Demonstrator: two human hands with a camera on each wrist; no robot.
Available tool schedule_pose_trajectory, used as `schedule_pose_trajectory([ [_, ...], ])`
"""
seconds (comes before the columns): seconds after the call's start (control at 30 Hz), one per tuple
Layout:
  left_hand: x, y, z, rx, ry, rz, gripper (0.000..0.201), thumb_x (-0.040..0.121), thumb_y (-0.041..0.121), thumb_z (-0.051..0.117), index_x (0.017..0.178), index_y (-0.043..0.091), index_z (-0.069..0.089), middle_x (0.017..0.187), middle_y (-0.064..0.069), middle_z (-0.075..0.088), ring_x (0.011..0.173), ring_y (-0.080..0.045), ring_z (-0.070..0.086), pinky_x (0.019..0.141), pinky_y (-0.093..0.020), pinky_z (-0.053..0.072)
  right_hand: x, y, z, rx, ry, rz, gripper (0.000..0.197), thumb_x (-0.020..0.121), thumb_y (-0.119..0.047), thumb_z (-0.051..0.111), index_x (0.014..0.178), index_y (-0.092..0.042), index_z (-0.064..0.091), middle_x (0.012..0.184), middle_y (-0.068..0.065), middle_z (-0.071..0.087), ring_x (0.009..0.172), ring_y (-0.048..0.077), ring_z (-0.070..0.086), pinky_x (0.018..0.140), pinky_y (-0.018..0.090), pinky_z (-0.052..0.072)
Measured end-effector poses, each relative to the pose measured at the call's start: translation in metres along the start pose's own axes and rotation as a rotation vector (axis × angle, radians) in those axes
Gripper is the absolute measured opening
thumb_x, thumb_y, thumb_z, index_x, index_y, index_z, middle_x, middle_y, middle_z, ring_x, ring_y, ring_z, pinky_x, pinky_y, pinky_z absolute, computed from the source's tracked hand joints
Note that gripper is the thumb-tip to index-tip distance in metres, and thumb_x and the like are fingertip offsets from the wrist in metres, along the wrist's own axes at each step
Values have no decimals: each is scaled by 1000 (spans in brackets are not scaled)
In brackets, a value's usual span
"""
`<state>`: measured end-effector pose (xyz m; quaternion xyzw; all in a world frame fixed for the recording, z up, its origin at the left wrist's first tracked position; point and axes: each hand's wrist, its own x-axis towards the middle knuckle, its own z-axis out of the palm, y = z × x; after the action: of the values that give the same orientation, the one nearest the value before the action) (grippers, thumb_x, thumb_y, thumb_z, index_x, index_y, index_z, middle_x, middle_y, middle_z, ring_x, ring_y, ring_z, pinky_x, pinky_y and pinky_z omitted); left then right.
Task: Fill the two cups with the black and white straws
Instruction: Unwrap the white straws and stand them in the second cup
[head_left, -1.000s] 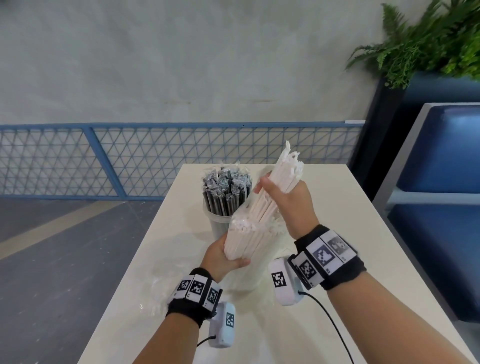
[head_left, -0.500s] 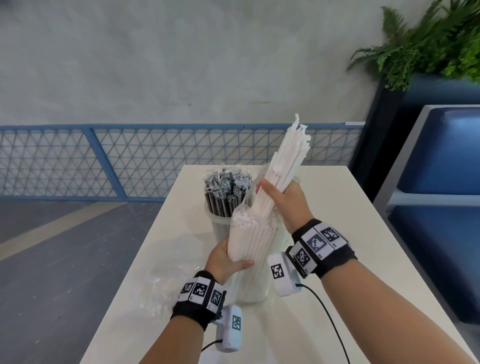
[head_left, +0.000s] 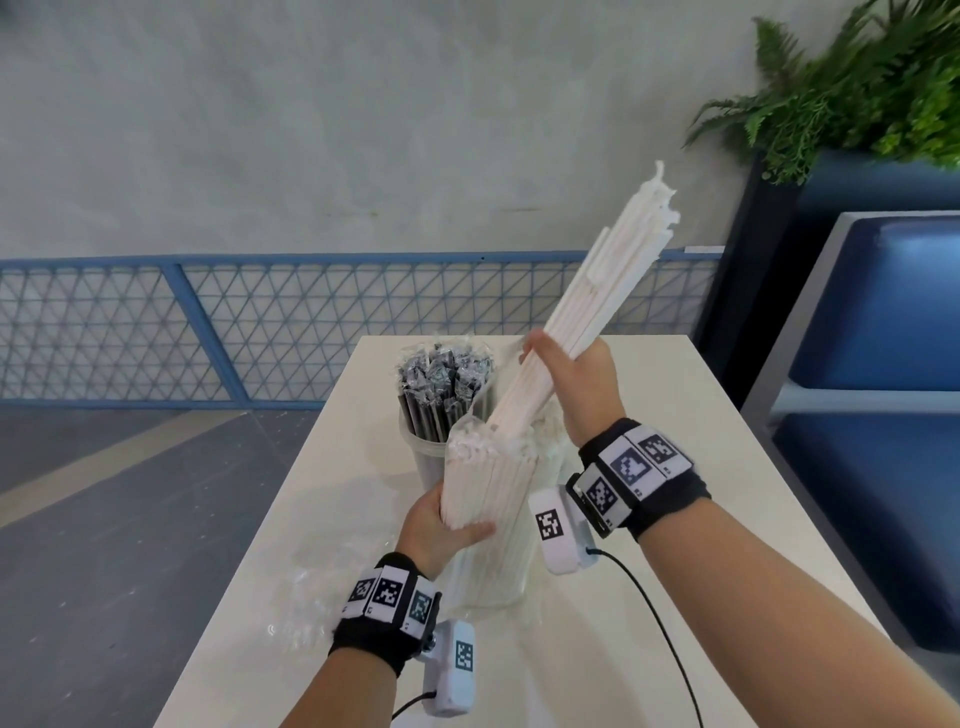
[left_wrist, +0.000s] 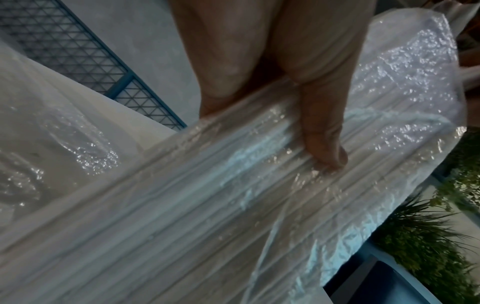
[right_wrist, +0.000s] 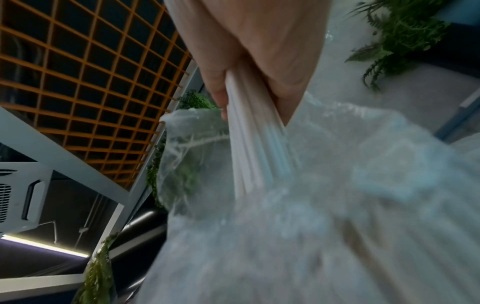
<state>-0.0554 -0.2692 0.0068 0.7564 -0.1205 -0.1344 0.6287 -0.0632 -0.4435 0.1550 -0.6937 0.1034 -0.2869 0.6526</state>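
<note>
My left hand grips a clear plastic bag of white straws from the side, thumb pressed on the film. My right hand grips a bunch of white straws half drawn out of the bag's open top, tilted up and to the right; the same bunch shows in the right wrist view. Behind the bag stands a clear cup packed with wrapped black straws. Beneath the bag a second clear cup stands on the table, mostly hidden.
The cream table runs away from me, with crumpled clear plastic film at its left edge. A blue mesh railing lies beyond, a blue seat and a planter with ferns on the right.
My right hand has pulled the bunch of white straws steadily higher and further out of the bag. The left hand has kept its hold on the bag.
</note>
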Motion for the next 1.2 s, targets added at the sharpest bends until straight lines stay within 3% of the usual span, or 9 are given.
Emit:
schedule_pose_trajectory([
  [0.17, 1, -1, -2, -64, 19, -12, 48, 66, 1, 79, 101, 23, 56, 97, 4, 65, 99, -22, 61, 79, -27, 51, 16, -10, -13, 261, 96, 62, 12, 85, -6, 58, 94, 2, 56, 73, 9, 65, 70, 28, 66, 74, 40, 57],
  [0.33, 0, -3, -6, -108, 32, 7, 51, 56, 14, 85, 96, 27, 58, 101, 2, 66, 101, -22, 62, 83, -32, 51, 28, -14, -29, 346, 198, 101, 18, 81, 1, 60, 96, 8, 57, 81, 20, 66, 60, 20, 68, 55, 26, 54],
  [0.5, 0, -5, -6, -117, 42, 10, 58, 48, 25, 86, 98, 27, 58, 103, 1, 66, 101, -20, 62, 82, -30, 50, 45, -10, -51, 403, 312, 205, 5, 81, 3, 55, 79, -2, 57, 75, 11, 64, 61, 20, 65, 58, 26, 55],
  [0.6, -1, -7, -7, -143, 54, 0, 66, 39, 37, 83, 100, 26, 59, 104, 0, 66, 102, -20, 62, 83, -33, 51, 59, -7, -66, 409, 421, 189, 19, 81, 1, 55, 100, 1, 54, 71, 7, 62, 52, 12, 64, 49, 21, 50],
  [0.7, -1, -6, -6, -141, 47, 4, 67, 39, 37, 82, 100, 25, 59, 104, 0, 67, 101, -19, 63, 83, -32, 52, 72, -4, -75, 409, 518, 182, 30, 79, -1, 52, 109, 4, 53, 69, 7, 62, 51, 15, 61, 48, 22, 48],
  [0.87, -1, -5, -9, -137, 73, -12, 55, 52, 18, 87, 98, 26, 58, 103, -1, 66, 100, -19, 62, 89, -39, 51, 84, -10, -80, 348, 633, 96, 18, 81, 0, 48, 84, -18, 46, 62, -1, 54, 44, 9, 53, 44, 21, 45],
  [0.97, -1, -7, -10, -159, 74, -18, 62, 44, 29, 85, 101, 23, 60, 104, -2, 67, 99, -17, 63, 83, -32, 53, 84, 0, -67, 218, 517, 60, 21, 77, -3, 54, 94, -15, 48, 71, -4, 54, 60, 11, 55, 53, 21, 47],
  [1.07, 0, -8, -10, -129, 62, -19, 56, 57, 15, 85, 106, 19, 59, 107, -4, 67, 101, -19, 63, 81, -28, 53, 74, 28, -44, 114, 310, 75, 24, 79, -10, 60, 100, -10, 50, 84, -2, 55, 79, 16, 54, 68, 27, 46],
  [1.2, -1, -7, -10, -115, 45, -7, 52, 60, 7, 84, 102, 25, 58, 104, 0, 67, 97, -11, 63, 75, -18, 54, 58, 67, -26, 3, 172, 99, 19, 83, -16, 64, 98, -9, 55, 87, 1, 56, 81, 17, 53, 66, 23, 43],
])
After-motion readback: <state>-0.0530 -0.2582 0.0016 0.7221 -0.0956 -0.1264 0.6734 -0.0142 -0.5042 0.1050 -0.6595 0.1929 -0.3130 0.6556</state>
